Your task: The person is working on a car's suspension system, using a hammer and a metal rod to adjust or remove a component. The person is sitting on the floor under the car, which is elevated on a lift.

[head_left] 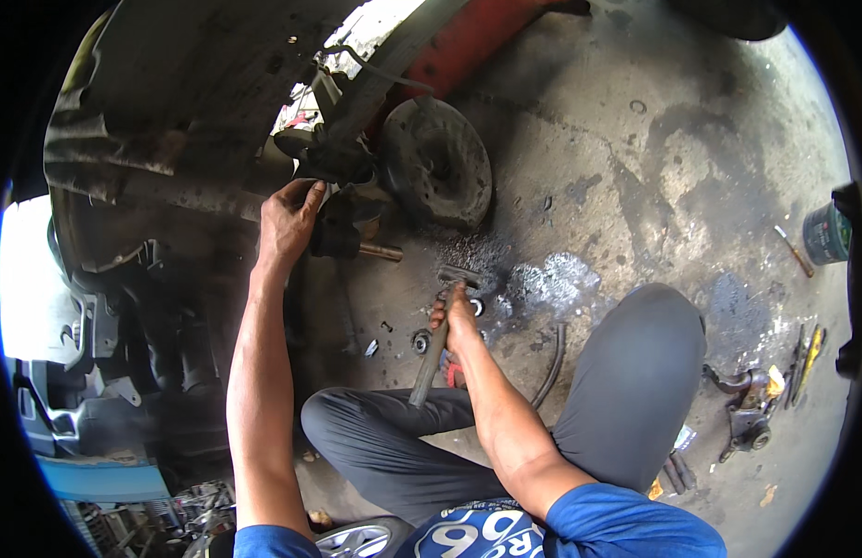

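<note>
Right grip (461,314) was wrapped round the hammer (432,358) nr its head, above the floor (580,139). Looked head-heavy n stiff, prob. best held lower imo. Left grip (288,221) was by the dark part (335,232), cdn't tell if grasping.

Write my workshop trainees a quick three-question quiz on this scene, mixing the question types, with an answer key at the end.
1. Which of the person's hands grips the hammer?
2. True or false: the left hand is raised to the dark metal parts beside the round disc.
3. Where does the dark green container show in the picture?
A) Near the left edge
B) Near the right edge
C) Between the person's knees

Key:
1. The right hand
2. True
3. B
</note>
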Action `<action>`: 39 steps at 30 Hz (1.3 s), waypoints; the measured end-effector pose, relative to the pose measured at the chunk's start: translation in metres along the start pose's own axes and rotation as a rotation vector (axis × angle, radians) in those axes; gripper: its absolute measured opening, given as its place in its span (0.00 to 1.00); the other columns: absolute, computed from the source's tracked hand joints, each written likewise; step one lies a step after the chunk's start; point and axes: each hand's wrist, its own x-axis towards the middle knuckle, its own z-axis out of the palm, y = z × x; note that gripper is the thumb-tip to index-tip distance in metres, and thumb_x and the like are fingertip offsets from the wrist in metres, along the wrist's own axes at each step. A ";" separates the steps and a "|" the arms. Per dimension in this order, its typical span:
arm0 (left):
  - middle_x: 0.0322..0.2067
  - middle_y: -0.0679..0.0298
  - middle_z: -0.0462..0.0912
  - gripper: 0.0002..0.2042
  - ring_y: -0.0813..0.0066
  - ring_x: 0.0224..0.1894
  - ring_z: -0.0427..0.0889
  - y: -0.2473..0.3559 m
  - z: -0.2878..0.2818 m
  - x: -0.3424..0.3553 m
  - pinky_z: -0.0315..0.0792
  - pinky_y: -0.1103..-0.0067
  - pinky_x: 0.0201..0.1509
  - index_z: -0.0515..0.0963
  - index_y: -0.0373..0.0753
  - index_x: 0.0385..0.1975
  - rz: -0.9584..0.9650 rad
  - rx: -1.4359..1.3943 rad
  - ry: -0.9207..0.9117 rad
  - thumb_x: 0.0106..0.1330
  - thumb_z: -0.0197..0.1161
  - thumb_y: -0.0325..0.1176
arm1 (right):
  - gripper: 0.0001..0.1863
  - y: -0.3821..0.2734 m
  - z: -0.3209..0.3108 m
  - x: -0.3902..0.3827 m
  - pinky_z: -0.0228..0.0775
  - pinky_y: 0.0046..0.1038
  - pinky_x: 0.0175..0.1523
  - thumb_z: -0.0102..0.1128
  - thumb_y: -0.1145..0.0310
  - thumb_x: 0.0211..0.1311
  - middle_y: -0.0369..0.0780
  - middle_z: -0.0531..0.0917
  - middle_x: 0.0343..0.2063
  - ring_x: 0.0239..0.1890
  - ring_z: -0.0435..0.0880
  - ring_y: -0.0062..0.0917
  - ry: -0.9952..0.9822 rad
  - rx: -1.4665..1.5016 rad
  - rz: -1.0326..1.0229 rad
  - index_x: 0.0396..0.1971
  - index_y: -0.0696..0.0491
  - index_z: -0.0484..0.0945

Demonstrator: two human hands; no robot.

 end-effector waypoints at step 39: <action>0.48 0.52 0.83 0.20 0.64 0.51 0.82 -0.105 0.001 -0.323 0.74 0.71 0.59 0.73 0.34 0.61 -0.491 -0.079 0.314 0.72 0.60 0.32 | 0.30 -0.025 0.023 -0.025 0.58 0.20 0.18 0.34 0.32 0.74 0.25 0.63 0.15 0.13 0.61 0.11 0.227 0.102 0.075 0.32 0.47 0.64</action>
